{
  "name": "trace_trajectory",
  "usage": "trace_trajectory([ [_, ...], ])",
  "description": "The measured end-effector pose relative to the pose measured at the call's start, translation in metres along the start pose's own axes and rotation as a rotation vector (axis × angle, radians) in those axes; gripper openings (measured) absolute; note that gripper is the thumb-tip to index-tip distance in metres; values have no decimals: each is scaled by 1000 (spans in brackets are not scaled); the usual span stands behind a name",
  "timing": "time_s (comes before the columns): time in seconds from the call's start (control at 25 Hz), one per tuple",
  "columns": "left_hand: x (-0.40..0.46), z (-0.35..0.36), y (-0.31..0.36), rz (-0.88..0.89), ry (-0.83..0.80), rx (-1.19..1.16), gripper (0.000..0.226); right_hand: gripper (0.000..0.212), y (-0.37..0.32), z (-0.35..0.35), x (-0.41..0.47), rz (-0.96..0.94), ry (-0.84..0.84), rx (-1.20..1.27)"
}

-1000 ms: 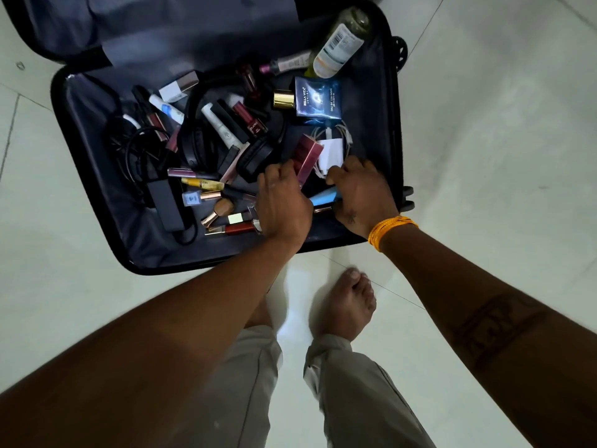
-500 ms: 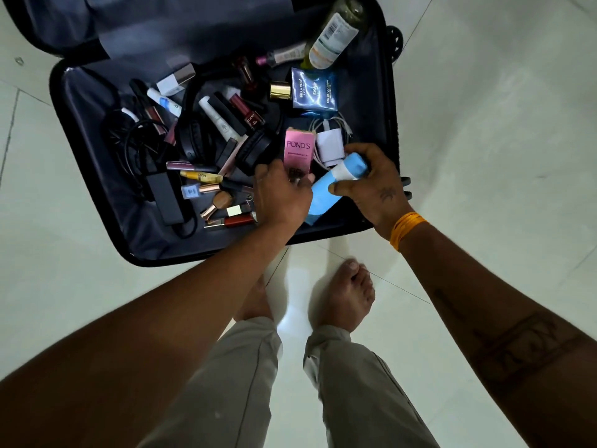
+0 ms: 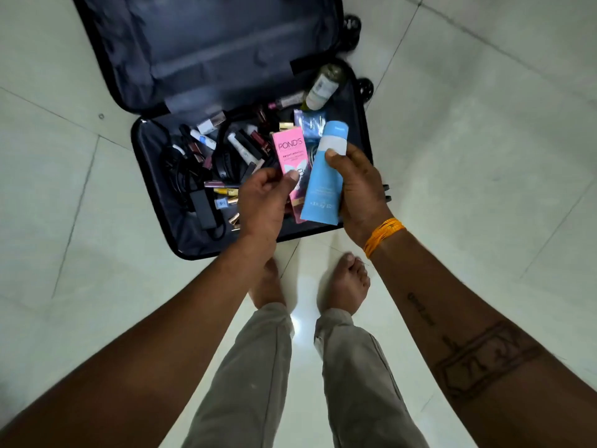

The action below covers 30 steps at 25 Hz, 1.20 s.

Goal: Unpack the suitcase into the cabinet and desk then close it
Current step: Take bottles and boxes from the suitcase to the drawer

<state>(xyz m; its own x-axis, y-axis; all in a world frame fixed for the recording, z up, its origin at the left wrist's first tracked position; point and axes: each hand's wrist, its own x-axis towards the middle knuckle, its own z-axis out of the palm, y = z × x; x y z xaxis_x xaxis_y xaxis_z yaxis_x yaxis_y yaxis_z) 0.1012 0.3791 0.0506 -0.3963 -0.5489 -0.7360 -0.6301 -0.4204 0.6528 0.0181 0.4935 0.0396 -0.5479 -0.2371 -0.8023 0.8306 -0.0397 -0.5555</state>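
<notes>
The left hand (image 3: 263, 202) pinches a flat pink cardboard box (image 3: 289, 158) and the right hand (image 3: 358, 189) wraps its fingers around a tall blue plastic tube (image 3: 324, 176), both lifted above the open black suitcase (image 3: 155, 202) on the floor, probably to carry them away.

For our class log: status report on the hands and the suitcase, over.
Left hand holds pink box. Right hand holds blue tube. Suitcase open, many small items inside. Nothing in the way.
</notes>
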Motion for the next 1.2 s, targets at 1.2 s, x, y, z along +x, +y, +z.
trace_trajectory([
  [1.2, -535, -43, 393, 331, -879, 199, 10, 31, -252, -7, -665, -645, 455, 417],
])
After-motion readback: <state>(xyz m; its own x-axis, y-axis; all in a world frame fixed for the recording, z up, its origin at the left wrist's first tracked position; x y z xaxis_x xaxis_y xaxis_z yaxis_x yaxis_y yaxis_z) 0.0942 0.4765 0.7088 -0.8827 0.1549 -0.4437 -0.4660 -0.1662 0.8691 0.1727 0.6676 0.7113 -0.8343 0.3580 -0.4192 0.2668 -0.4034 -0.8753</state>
